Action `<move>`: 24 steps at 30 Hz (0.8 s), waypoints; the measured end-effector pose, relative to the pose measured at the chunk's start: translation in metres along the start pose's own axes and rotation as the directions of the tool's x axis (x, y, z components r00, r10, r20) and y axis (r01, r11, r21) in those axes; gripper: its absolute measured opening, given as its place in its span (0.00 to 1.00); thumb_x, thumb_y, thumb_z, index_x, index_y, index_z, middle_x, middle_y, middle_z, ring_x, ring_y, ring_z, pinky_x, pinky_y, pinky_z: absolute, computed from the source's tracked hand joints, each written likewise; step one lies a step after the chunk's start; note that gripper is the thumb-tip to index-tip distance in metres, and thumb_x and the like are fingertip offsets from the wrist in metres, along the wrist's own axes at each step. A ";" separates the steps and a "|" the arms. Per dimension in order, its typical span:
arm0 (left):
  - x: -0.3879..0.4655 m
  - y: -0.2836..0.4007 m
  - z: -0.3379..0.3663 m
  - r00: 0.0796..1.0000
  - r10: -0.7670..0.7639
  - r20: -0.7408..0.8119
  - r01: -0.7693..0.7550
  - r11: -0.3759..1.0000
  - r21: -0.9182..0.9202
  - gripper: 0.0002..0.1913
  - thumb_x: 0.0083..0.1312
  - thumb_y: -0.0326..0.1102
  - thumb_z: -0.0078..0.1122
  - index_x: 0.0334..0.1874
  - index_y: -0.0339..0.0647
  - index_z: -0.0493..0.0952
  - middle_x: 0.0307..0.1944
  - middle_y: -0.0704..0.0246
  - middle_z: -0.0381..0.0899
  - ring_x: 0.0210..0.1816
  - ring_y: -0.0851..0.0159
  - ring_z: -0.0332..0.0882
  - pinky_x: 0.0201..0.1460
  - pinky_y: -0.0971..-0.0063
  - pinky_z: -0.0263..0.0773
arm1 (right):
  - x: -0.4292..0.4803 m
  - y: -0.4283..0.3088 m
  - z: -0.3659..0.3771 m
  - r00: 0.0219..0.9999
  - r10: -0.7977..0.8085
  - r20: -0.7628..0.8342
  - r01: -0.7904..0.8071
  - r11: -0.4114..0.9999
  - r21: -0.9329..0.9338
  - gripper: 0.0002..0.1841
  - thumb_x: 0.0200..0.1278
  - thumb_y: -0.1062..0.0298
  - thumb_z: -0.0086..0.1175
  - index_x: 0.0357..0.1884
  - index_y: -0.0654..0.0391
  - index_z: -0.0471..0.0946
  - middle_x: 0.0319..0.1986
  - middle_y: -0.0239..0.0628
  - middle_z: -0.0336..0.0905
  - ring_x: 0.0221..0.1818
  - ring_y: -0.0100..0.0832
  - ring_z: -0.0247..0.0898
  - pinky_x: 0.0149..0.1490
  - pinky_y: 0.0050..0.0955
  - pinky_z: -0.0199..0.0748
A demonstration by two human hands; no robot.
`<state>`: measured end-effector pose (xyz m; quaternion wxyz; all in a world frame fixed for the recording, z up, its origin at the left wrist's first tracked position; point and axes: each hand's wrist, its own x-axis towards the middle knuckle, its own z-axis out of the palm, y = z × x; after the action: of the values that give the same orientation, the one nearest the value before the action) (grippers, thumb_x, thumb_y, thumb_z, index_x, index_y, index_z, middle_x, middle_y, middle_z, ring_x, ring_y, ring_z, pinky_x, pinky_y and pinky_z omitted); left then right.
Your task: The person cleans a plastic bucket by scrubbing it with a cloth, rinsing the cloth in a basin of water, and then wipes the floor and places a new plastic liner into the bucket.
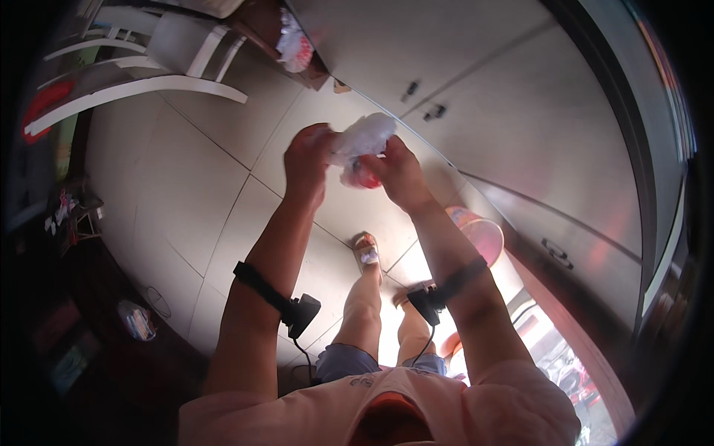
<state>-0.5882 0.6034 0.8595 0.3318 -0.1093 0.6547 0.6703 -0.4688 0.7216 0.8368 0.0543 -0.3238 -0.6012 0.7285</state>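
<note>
A crumpled white translucent plastic bag (363, 136) with a red part at its lower end is held up before me, between both hands. My left hand (310, 153) grips the bag's left side, its fingers partly hidden by the plastic. On the other side, my right hand (397, 170) pinches the bag near the red part. What the bag contains, if anything, cannot be told. Both forearms wear black straps with small black devices and cables. Beneath the hands is the tiled floor (223, 217), where my sandalled foot shows.
Cabinet doors (535, 139) with dark handles run along the right. A round pinkish bin (485, 240) stands below them, beside my right forearm. White chairs (167, 83) are at the upper left, and another plastic bag (294, 44) lies near the top. A bright doorway opens at the lower right.
</note>
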 end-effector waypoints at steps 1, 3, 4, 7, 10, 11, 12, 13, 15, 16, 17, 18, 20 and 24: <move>-0.012 -0.006 0.007 0.994 0.013 -0.107 -0.013 1.000 0.002 0.12 0.55 0.30 0.61 0.41 0.35 0.76 0.30 0.71 0.76 0.30 0.75 0.72 0.32 0.80 0.69 | -0.019 0.006 -0.020 0.999 0.047 -0.024 -0.050 0.989 -0.137 0.17 0.61 0.62 0.57 0.47 0.62 0.74 0.32 0.40 0.80 0.36 0.29 0.77 0.43 0.27 0.74; -0.006 -0.037 -0.012 1.000 0.021 -0.003 -0.021 0.954 -0.300 0.10 0.58 0.26 0.57 0.42 0.37 0.74 0.28 0.71 0.74 0.26 0.74 0.71 0.28 0.81 0.70 | -0.060 0.021 -0.069 0.994 0.093 -0.066 -0.110 0.923 -0.368 0.16 0.63 0.58 0.54 0.43 0.62 0.77 0.25 0.40 0.80 0.32 0.31 0.77 0.40 0.29 0.73; -0.015 -0.043 -0.011 0.987 -0.112 0.114 0.132 0.973 -0.187 0.11 0.60 0.28 0.55 0.45 0.38 0.73 0.32 0.68 0.76 0.28 0.72 0.73 0.29 0.80 0.71 | -0.079 0.050 -0.091 0.985 0.126 -0.121 -0.156 0.947 -0.280 0.14 0.63 0.61 0.54 0.43 0.62 0.77 0.25 0.39 0.79 0.31 0.31 0.76 0.40 0.29 0.73; -0.055 -0.053 0.046 0.668 -0.559 0.491 0.554 0.814 0.174 0.20 0.66 0.39 0.48 0.57 0.37 0.69 0.47 0.60 0.75 0.44 0.65 0.77 0.41 0.77 0.75 | -0.130 0.087 -0.150 0.962 0.192 -0.194 -0.196 0.981 -0.001 0.10 0.64 0.68 0.52 0.42 0.63 0.77 0.28 0.38 0.79 0.32 0.31 0.76 0.40 0.27 0.73; -0.071 -0.104 0.074 0.192 -0.656 0.730 0.867 0.462 0.187 0.33 0.63 0.58 0.43 0.65 0.42 0.65 0.61 0.61 0.68 0.57 0.55 0.69 0.54 0.54 0.70 | -0.165 0.098 -0.185 0.970 0.034 -0.240 -0.004 0.992 0.124 0.08 0.64 0.75 0.50 0.43 0.64 0.77 0.37 0.36 0.77 0.37 0.27 0.74 0.42 0.24 0.73; -0.076 -0.120 0.086 0.098 -0.594 0.798 0.929 0.343 0.142 0.35 0.63 0.59 0.43 0.67 0.42 0.63 0.63 0.60 0.66 0.59 0.53 0.68 0.57 0.51 0.68 | -0.175 0.101 -0.196 0.953 -0.157 -0.260 0.173 0.984 0.038 0.09 0.64 0.79 0.48 0.44 0.64 0.77 0.41 0.35 0.75 0.40 0.25 0.73 0.42 0.22 0.73; -0.091 -0.135 0.101 0.074 -0.604 0.793 0.932 0.324 0.160 0.35 0.63 0.59 0.43 0.67 0.42 0.63 0.63 0.60 0.66 0.59 0.53 0.68 0.57 0.51 0.68 | -0.188 0.100 -0.212 0.952 -0.108 -0.285 0.085 0.992 -0.091 0.10 0.64 0.80 0.47 0.45 0.63 0.77 0.47 0.34 0.72 0.45 0.23 0.70 0.44 0.21 0.73; -0.106 -0.150 0.121 0.198 -0.614 0.764 0.916 0.394 0.079 0.37 0.62 0.60 0.43 0.69 0.44 0.60 0.64 0.59 0.65 0.61 0.52 0.66 0.59 0.50 0.65 | -0.198 0.104 -0.228 0.946 -0.103 -0.308 0.080 0.993 -0.087 0.10 0.64 0.80 0.47 0.45 0.63 0.77 0.47 0.34 0.72 0.45 0.23 0.70 0.44 0.21 0.73; -0.136 -0.174 0.158 0.295 -0.625 0.723 0.891 0.453 0.029 0.38 0.62 0.61 0.43 0.71 0.45 0.57 0.66 0.58 0.64 0.63 0.51 0.64 0.61 0.48 0.63 | -0.221 0.114 -0.259 0.902 0.016 -0.432 0.111 0.957 0.268 0.13 0.62 0.83 0.47 0.47 0.61 0.77 0.46 0.34 0.73 0.45 0.25 0.71 0.45 0.24 0.74; -0.151 -0.183 0.176 0.211 -0.484 0.849 0.870 0.488 0.062 0.40 0.62 0.64 0.42 0.72 0.47 0.55 0.67 0.58 0.61 0.65 0.51 0.62 0.63 0.47 0.60 | -0.240 0.117 -0.276 0.909 0.069 -0.411 0.071 0.946 0.316 0.16 0.60 0.84 0.47 0.48 0.59 0.77 0.44 0.33 0.74 0.44 0.26 0.72 0.45 0.24 0.74; -0.166 -0.190 0.194 0.110 -0.327 0.939 0.848 0.524 0.083 0.42 0.61 0.67 0.41 0.73 0.49 0.52 0.69 0.58 0.59 0.66 0.51 0.61 0.65 0.46 0.57 | -0.255 0.121 -0.292 0.898 0.078 -0.434 0.073 0.945 0.320 0.16 0.60 0.84 0.47 0.48 0.59 0.77 0.44 0.33 0.74 0.44 0.26 0.72 0.45 0.24 0.74; -0.182 -0.197 0.211 0.128 -0.366 0.922 0.869 0.489 0.073 0.38 0.65 0.59 0.46 0.74 0.53 0.50 0.67 0.59 0.60 0.63 0.54 0.65 0.61 0.48 0.65 | -0.271 0.125 -0.304 0.895 0.015 -0.446 0.078 0.979 0.190 0.17 0.59 0.85 0.46 0.48 0.59 0.77 0.42 0.32 0.75 0.43 0.25 0.72 0.46 0.23 0.73; -0.208 -0.232 0.240 0.148 -0.587 0.796 0.710 0.624 0.328 0.35 0.65 0.49 0.50 0.73 0.53 0.52 0.64 0.60 0.63 0.60 0.56 0.69 0.56 0.52 0.70 | -0.294 0.157 -0.324 0.870 -0.151 -0.469 0.231 0.966 0.117 0.19 0.58 0.87 0.44 0.49 0.59 0.77 0.42 0.32 0.77 0.44 0.23 0.72 0.49 0.19 0.69; -0.239 -0.293 0.273 0.547 -0.576 0.607 0.108 0.768 0.631 0.24 0.57 0.21 0.59 0.57 0.46 0.68 0.48 0.69 0.74 0.48 0.67 0.75 0.41 0.71 0.79 | -0.335 0.155 -0.355 0.874 0.198 -0.444 0.011 0.905 0.425 0.20 0.69 0.71 0.43 0.62 0.60 0.66 0.57 0.41 0.70 0.59 0.32 0.64 0.59 0.26 0.63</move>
<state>-0.1571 0.7678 0.7947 0.7255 0.1528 0.5651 0.3618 0.0325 0.8215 0.8080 0.2317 -0.5034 -0.3839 0.7386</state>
